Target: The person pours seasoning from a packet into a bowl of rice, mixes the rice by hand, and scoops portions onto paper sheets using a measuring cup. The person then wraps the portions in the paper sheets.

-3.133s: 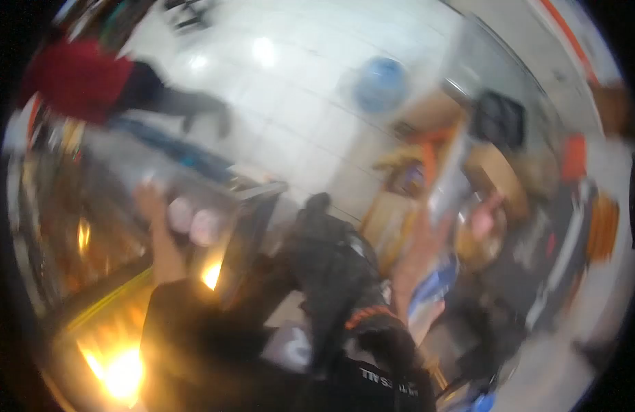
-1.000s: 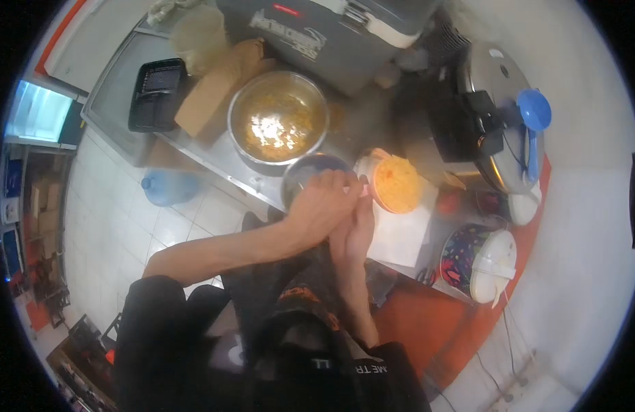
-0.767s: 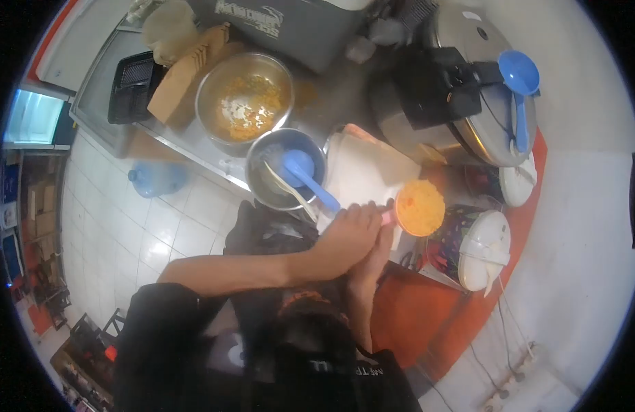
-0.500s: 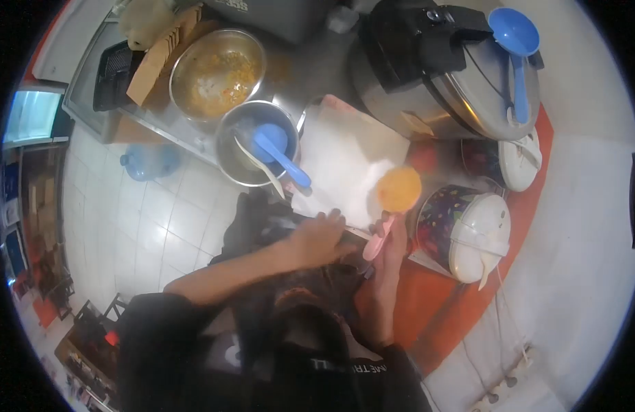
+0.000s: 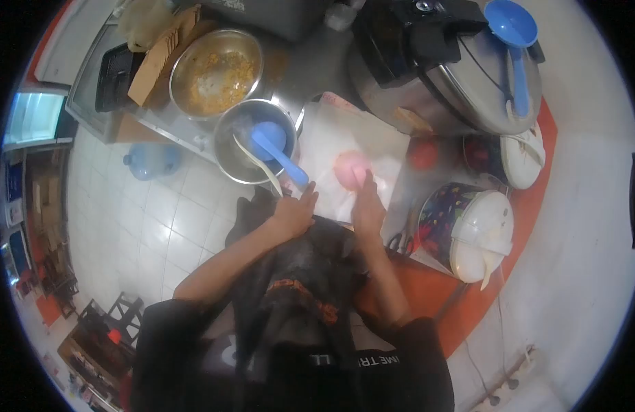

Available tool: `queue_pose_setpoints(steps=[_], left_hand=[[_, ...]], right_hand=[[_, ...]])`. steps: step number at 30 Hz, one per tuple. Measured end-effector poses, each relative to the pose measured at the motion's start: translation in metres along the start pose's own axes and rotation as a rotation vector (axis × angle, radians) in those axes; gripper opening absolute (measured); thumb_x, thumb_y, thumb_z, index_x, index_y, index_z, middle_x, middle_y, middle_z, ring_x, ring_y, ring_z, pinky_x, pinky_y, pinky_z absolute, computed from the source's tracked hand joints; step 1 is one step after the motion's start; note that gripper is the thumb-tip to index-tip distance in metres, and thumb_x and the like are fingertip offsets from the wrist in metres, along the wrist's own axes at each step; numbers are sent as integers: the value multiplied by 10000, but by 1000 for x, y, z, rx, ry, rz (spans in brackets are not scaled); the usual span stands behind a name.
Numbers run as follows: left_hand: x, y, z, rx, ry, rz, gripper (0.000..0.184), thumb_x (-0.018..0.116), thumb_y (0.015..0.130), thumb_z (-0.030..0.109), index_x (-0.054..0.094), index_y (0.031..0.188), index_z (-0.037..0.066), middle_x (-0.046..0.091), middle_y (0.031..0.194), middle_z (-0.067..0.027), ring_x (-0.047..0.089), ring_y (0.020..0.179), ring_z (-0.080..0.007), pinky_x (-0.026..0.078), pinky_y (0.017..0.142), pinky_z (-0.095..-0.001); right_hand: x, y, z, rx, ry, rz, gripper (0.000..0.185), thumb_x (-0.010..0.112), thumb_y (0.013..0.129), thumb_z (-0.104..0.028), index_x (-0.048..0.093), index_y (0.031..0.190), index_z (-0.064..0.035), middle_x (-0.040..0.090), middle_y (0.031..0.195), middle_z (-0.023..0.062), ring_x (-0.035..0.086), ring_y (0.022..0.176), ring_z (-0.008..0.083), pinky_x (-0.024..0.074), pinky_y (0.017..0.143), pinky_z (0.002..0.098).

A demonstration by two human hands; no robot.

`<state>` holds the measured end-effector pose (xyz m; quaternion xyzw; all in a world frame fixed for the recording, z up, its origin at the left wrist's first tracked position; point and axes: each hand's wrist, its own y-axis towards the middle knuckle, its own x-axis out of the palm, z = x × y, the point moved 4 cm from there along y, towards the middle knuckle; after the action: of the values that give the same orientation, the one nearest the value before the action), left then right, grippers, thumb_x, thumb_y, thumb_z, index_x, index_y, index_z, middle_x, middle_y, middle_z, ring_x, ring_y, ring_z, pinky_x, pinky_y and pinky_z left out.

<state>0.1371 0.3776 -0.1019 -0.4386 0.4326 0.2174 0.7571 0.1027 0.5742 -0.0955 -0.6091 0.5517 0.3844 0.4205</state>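
My right hand (image 5: 367, 209) is closed on the short handle of a pink scoop (image 5: 348, 170). The scoop lies bowl-down on a sheet of white paper (image 5: 317, 141); whatever is under it is hidden. My left hand (image 5: 293, 214) is at the paper's near left corner, with its fingers stretched out and apart. Just beyond those fingers are the handle ends of a blue scoop (image 5: 280, 154) and a pale spoon (image 5: 257, 162), both resting in a steaming metal pot (image 5: 223, 152). I cannot tell whether the fingers touch the spoon.
A metal bowl (image 5: 175, 81) with yellow food scraps stands beyond the pot. At the right back is a big steel cooker (image 5: 393, 103) with a blue ladle (image 5: 515, 62) on its lid. Lidded patterned containers (image 5: 437, 220) stand to the right. Folded brown cardboard (image 5: 153, 69) lies at the far left.
My right hand has moved left and turned the pink scoop, with its orange-yellow contents, over onto the paper. My left hand has moved left from the paper's near edge towards the pot.
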Motion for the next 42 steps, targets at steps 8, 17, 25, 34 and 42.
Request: queue_pose_setpoints(steps=[8, 17, 25, 34, 42], left_hand=[[-15, 0, -3, 31, -10, -140, 803, 740, 839, 303, 403, 1511, 19, 267, 1628, -213, 724, 964, -356, 513, 965, -552], [13, 3, -2, 204, 8, 64, 769, 794, 738, 290, 522, 1353, -83, 423, 1481, -354, 735, 737, -297, 589, 620, -428], [-7, -17, -8, 316, -223, 100, 489, 692, 796, 165, 594, 1215, -66, 466, 1432, -365, 738, 792, -347, 601, 673, -461], [-1, -49, -14, 461, -493, 20, 396, 630, 863, 152, 612, 1238, 26, 557, 1414, -186, 696, 1045, -338, 570, 866, -466], [5, -58, -19, 272, -595, -98, 370, 608, 818, 74, 651, 1184, 49, 664, 1228, -173, 647, 1101, -344, 531, 897, -453]], right_hand=[[3, 5, 0, 19, 15, 14, 494, 485, 1040, -225, 372, 1501, -89, 583, 1357, 181, 653, 1084, 394, 550, 822, 495], [-82, 3, -40, 73, 216, 94, 421, 459, 1059, -229, 454, 1442, -53, 557, 1386, 242, 564, 1236, 429, 462, 998, 479], [-144, 51, -161, -39, 605, -29, 412, 500, 1068, -232, 492, 1415, -11, 603, 1316, 229, 600, 1229, 330, 453, 1019, 371], [39, 206, -341, -599, 177, -117, 325, 544, 930, -141, 636, 1215, -14, 667, 1161, 265, 652, 1065, 425, 514, 931, 500], [8, 162, -337, -479, 287, 167, 311, 601, 903, -36, 621, 1212, -12, 657, 1127, 226, 631, 1078, 375, 517, 925, 449]])
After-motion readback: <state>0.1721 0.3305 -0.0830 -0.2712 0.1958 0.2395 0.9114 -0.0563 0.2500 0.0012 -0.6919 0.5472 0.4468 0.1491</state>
